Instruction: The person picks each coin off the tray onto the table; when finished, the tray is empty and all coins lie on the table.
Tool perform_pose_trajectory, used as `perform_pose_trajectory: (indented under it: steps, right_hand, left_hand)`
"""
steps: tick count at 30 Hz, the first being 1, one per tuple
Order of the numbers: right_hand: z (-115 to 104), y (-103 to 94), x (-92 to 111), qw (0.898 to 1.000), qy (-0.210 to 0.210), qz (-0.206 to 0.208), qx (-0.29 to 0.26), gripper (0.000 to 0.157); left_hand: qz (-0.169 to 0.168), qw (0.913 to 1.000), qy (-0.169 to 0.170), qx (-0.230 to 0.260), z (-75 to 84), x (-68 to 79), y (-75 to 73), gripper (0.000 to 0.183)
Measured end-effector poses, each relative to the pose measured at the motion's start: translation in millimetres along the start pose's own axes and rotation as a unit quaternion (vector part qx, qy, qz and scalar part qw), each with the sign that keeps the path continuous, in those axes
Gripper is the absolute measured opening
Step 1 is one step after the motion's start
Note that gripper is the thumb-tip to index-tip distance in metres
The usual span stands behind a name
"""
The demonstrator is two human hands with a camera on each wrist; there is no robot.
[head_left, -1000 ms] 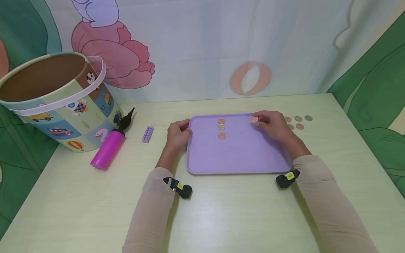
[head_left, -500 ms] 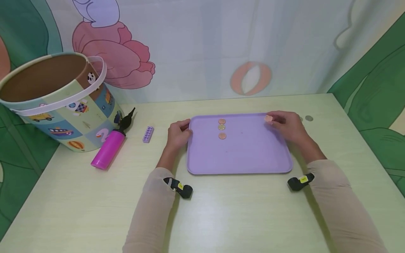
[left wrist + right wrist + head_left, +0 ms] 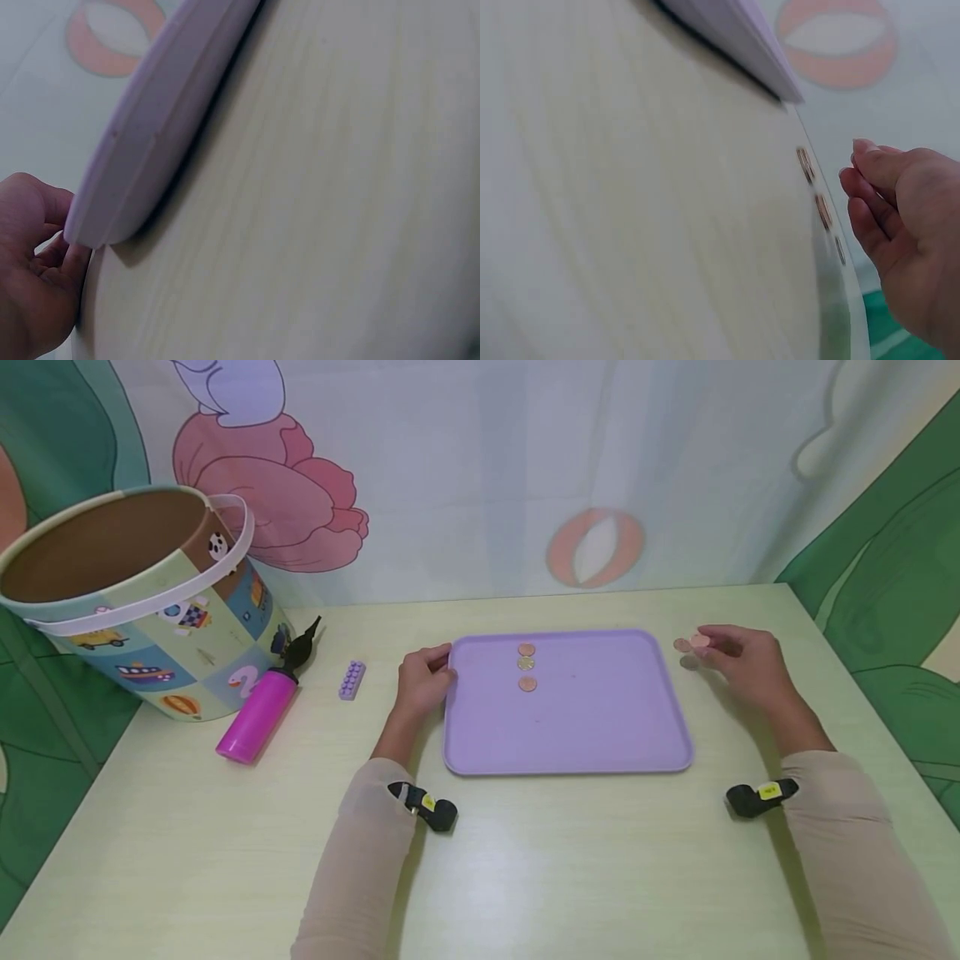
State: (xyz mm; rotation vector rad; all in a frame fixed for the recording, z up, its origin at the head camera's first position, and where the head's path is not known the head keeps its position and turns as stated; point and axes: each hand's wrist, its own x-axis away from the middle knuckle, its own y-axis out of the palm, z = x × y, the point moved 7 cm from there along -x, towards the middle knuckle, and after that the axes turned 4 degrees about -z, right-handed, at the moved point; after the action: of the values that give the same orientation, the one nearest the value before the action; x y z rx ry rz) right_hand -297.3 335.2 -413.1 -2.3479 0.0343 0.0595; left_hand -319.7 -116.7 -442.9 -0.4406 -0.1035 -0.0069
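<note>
The right hand [image 3: 753, 670], pinched closed on a round copper-coloured coin [image 3: 700, 641], has cleared the rectangular purple plastic tray [image 3: 600, 718], leaving three small metal coins [image 3: 527, 683] there; the left hand [image 3: 423, 683] grips its rim.

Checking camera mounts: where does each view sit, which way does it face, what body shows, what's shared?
Head: on the head, facing forward and down at the purple tray; both forearms, left grip and right grip show.
Left wrist: on that wrist, facing forward past the tray's side; left grip partly shows.
Right wrist: on that wrist, facing forward past the tray's corner and coins; right grip shows.
Both wrist views share tray and orange backdrop print.
</note>
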Motion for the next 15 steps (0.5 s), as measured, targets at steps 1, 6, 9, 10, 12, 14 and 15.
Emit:
perform_pose_trajectory:
  steps: [1,6,9,10,12,14,15]
  right_hand:
    - [5,-4.6,1,1.000,0.002,0.006,0.004,0.047]
    - [36,-20.8,6,0.998,0.048,0.014,0.043,0.049]
    - [50,-26.2,9,0.996,0.071,0.011,0.061,0.053]
    - [53,-27.7,10,0.995,0.073,0.010,0.065,0.053]
    - [56,-29.5,11,0.995,0.077,0.011,0.069,0.054]
    - [59,-30.3,11,0.994,0.080,0.011,0.071,0.053]
    - [60,-30.3,11,0.994,0.084,0.008,0.069,0.054]
  left_hand:
    - [0.000,1.0000,-0.001,0.000,-0.3,-0.1,0.2,0.050]
    - [-0.001,1.0000,-0.004,-0.003,-1.1,-0.9,0.9,0.050]
    - [-0.002,1.0000,-0.004,-0.005,-0.5,-0.4,0.8,0.050]
    - [-0.002,1.0000,-0.004,-0.004,-0.3,-0.1,0.6,0.050]
    - [-0.001,1.0000,-0.004,-0.003,0.3,0.5,0.2,0.050]
    - [-0.001,1.0000,-0.005,-0.002,0.8,1.2,0.4,0.050]
    - [-0.002,1.0000,-0.005,-0.002,1.1,1.4,0.8,0.050]
